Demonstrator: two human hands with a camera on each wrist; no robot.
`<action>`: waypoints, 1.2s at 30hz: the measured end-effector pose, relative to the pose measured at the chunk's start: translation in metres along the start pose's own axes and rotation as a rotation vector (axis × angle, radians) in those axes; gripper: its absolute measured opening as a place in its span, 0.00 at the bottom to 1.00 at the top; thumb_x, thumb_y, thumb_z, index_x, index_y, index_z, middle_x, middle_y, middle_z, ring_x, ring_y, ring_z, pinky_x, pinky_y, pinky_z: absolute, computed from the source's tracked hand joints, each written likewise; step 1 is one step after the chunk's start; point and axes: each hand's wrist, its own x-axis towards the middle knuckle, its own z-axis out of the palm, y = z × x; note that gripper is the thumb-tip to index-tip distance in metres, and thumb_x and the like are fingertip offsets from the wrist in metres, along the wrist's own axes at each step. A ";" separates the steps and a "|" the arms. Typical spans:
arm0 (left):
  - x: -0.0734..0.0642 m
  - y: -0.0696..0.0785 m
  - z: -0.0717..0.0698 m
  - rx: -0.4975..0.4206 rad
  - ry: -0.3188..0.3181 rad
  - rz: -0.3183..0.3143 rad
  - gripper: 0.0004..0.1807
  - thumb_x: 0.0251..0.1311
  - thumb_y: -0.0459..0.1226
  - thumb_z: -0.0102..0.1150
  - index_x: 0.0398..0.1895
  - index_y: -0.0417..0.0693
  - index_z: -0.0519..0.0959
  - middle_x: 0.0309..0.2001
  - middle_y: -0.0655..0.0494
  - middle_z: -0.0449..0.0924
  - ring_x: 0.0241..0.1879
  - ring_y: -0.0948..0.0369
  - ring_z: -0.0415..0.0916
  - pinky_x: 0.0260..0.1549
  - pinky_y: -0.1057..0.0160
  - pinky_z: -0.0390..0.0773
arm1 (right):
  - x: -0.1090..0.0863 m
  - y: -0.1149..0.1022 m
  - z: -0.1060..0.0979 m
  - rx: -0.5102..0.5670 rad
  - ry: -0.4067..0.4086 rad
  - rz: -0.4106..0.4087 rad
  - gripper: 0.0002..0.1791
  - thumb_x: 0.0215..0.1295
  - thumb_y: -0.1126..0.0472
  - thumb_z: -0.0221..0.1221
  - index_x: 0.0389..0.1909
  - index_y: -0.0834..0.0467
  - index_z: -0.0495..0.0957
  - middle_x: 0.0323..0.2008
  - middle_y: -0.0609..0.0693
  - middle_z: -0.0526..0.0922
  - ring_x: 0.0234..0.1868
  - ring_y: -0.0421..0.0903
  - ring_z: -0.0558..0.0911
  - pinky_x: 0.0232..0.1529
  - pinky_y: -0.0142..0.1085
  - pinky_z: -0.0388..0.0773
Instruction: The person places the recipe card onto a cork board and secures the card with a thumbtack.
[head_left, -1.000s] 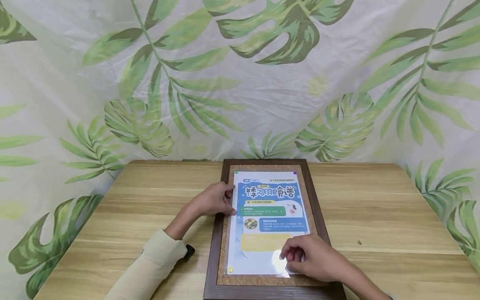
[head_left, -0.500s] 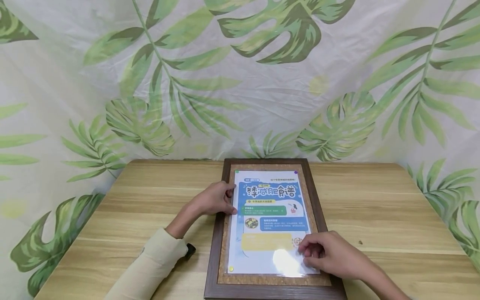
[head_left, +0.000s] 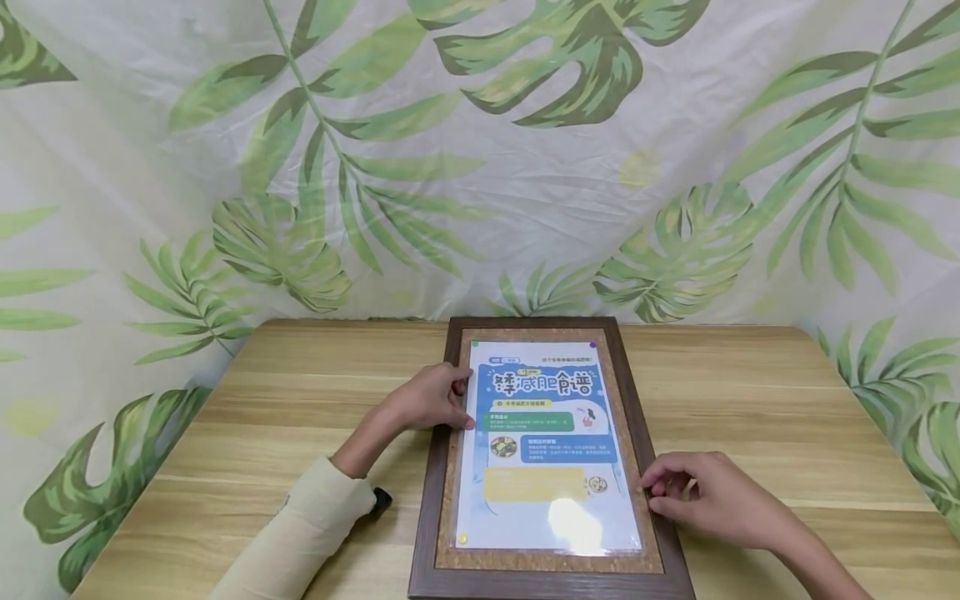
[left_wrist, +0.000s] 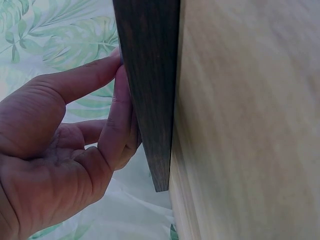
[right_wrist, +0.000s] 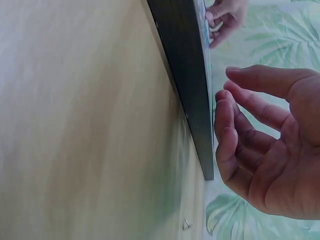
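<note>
A cork board (head_left: 648, 533) in a dark brown wooden frame (head_left: 551, 583) lies flat on the table. On it is a printed poster (head_left: 555, 450) under a glossy clear cover. A green pin (head_left: 475, 343), a purple pin (head_left: 592, 344) and a yellow pin (head_left: 462, 538) show at three of its corners. My left hand (head_left: 427, 398) rests thumb and fingertips along the poster's left edge, its fingers bent over the frame (left_wrist: 155, 100). At the frame's right side hovers my right hand (head_left: 712, 500), fingers loosely curled with nothing between them; a gap to the frame (right_wrist: 187, 75) shows in the right wrist view.
The wooden table (head_left: 787, 400) extends on both sides of the board. A leaf-printed cloth (head_left: 540, 167) hangs behind it. A small dark speck (head_left: 722, 485) is on the table at right. Bright glare (head_left: 573, 525) covers the poster's lower part.
My right hand has moved right, from over the poster's lower right part to the frame's right edge, uncovering that corner. The left hand has stayed in place.
</note>
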 end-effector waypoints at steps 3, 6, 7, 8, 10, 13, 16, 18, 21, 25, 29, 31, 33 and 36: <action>-0.001 -0.001 0.000 -0.005 -0.001 0.010 0.45 0.55 0.31 0.81 0.74 0.25 0.69 0.40 0.49 0.79 0.30 0.64 0.78 0.33 0.67 0.76 | -0.003 0.006 -0.005 -0.006 0.004 0.008 0.05 0.69 0.61 0.71 0.42 0.50 0.87 0.34 0.36 0.85 0.35 0.29 0.79 0.31 0.29 0.80; -0.001 -0.001 0.000 -0.006 -0.001 0.024 0.45 0.55 0.31 0.81 0.73 0.25 0.69 0.41 0.48 0.80 0.30 0.65 0.81 0.33 0.67 0.78 | -0.005 0.012 -0.010 -0.024 0.014 -0.002 0.05 0.69 0.62 0.71 0.43 0.50 0.87 0.34 0.35 0.85 0.35 0.28 0.80 0.31 0.29 0.80; -0.001 -0.001 0.000 -0.006 -0.001 0.026 0.45 0.55 0.31 0.81 0.74 0.25 0.69 0.41 0.48 0.81 0.31 0.65 0.82 0.34 0.67 0.78 | -0.006 0.014 -0.012 -0.035 0.020 -0.009 0.05 0.69 0.62 0.71 0.43 0.51 0.87 0.34 0.35 0.85 0.35 0.28 0.80 0.31 0.29 0.80; -0.001 -0.001 0.000 -0.006 -0.003 0.027 0.45 0.55 0.31 0.81 0.74 0.25 0.69 0.41 0.48 0.81 0.30 0.65 0.82 0.33 0.67 0.79 | -0.007 0.017 -0.015 -0.043 0.026 -0.011 0.05 0.70 0.63 0.71 0.43 0.51 0.87 0.34 0.35 0.85 0.35 0.28 0.79 0.31 0.29 0.80; -0.002 -0.001 0.000 -0.010 -0.002 0.027 0.45 0.55 0.31 0.81 0.75 0.25 0.68 0.42 0.48 0.80 0.31 0.64 0.81 0.33 0.67 0.78 | -0.009 0.021 -0.020 -0.061 0.035 -0.003 0.05 0.70 0.63 0.70 0.43 0.51 0.87 0.34 0.35 0.85 0.36 0.27 0.79 0.31 0.29 0.80; -0.002 -0.002 0.001 -0.015 -0.002 0.025 0.45 0.56 0.31 0.81 0.75 0.25 0.68 0.42 0.47 0.80 0.31 0.64 0.80 0.33 0.66 0.78 | -0.011 0.027 -0.028 -0.084 0.045 0.034 0.05 0.70 0.63 0.70 0.44 0.52 0.87 0.35 0.36 0.86 0.36 0.27 0.79 0.33 0.29 0.81; -0.002 -0.002 0.001 -0.013 0.003 0.025 0.44 0.55 0.31 0.81 0.74 0.26 0.70 0.42 0.47 0.79 0.32 0.63 0.79 0.34 0.66 0.78 | -0.014 0.034 -0.036 -0.099 0.051 0.075 0.06 0.70 0.63 0.70 0.45 0.53 0.87 0.37 0.38 0.87 0.37 0.27 0.79 0.34 0.29 0.82; -0.002 -0.002 0.001 -0.010 0.006 0.029 0.44 0.55 0.31 0.81 0.73 0.26 0.70 0.43 0.47 0.79 0.32 0.63 0.79 0.34 0.66 0.78 | -0.016 0.039 -0.041 -0.108 0.053 0.084 0.06 0.71 0.64 0.69 0.45 0.54 0.87 0.37 0.39 0.87 0.37 0.27 0.79 0.34 0.29 0.81; -0.003 -0.002 0.001 -0.005 0.012 0.032 0.44 0.55 0.31 0.81 0.73 0.26 0.70 0.42 0.47 0.79 0.32 0.63 0.78 0.34 0.65 0.78 | -0.018 0.049 -0.047 -0.121 0.056 0.061 0.07 0.70 0.67 0.68 0.45 0.54 0.87 0.38 0.40 0.87 0.37 0.27 0.79 0.34 0.29 0.80; -0.002 -0.002 0.001 -0.005 0.013 0.038 0.42 0.55 0.30 0.81 0.71 0.26 0.72 0.40 0.47 0.79 0.32 0.63 0.78 0.33 0.65 0.77 | -0.020 0.062 -0.052 -0.116 0.051 0.006 0.10 0.68 0.72 0.67 0.45 0.56 0.87 0.38 0.41 0.88 0.37 0.27 0.79 0.33 0.28 0.80; -0.002 -0.002 0.001 0.000 0.012 0.032 0.42 0.55 0.31 0.81 0.72 0.26 0.71 0.40 0.47 0.80 0.32 0.62 0.77 0.33 0.65 0.77 | -0.023 0.071 -0.056 -0.100 0.037 -0.006 0.10 0.67 0.72 0.68 0.45 0.57 0.87 0.38 0.42 0.88 0.37 0.28 0.80 0.34 0.28 0.80; -0.002 -0.002 0.001 0.004 0.011 0.027 0.44 0.55 0.31 0.81 0.73 0.26 0.70 0.41 0.47 0.79 0.32 0.62 0.76 0.34 0.65 0.76 | -0.025 0.073 -0.058 -0.095 0.029 -0.001 0.10 0.66 0.72 0.68 0.46 0.58 0.87 0.37 0.41 0.87 0.37 0.28 0.80 0.34 0.28 0.80; -0.002 -0.002 0.001 0.009 0.011 0.024 0.44 0.55 0.31 0.81 0.73 0.26 0.70 0.42 0.47 0.79 0.33 0.62 0.77 0.34 0.65 0.76 | -0.026 0.076 -0.059 -0.084 0.020 -0.004 0.10 0.66 0.73 0.68 0.46 0.59 0.87 0.37 0.41 0.87 0.37 0.29 0.80 0.33 0.28 0.80; -0.002 -0.001 0.001 0.007 0.011 0.017 0.44 0.55 0.31 0.81 0.74 0.26 0.70 0.43 0.47 0.79 0.33 0.62 0.78 0.34 0.65 0.77 | -0.027 0.080 -0.061 -0.055 0.001 -0.026 0.11 0.67 0.75 0.66 0.46 0.60 0.86 0.37 0.41 0.86 0.36 0.30 0.81 0.33 0.29 0.81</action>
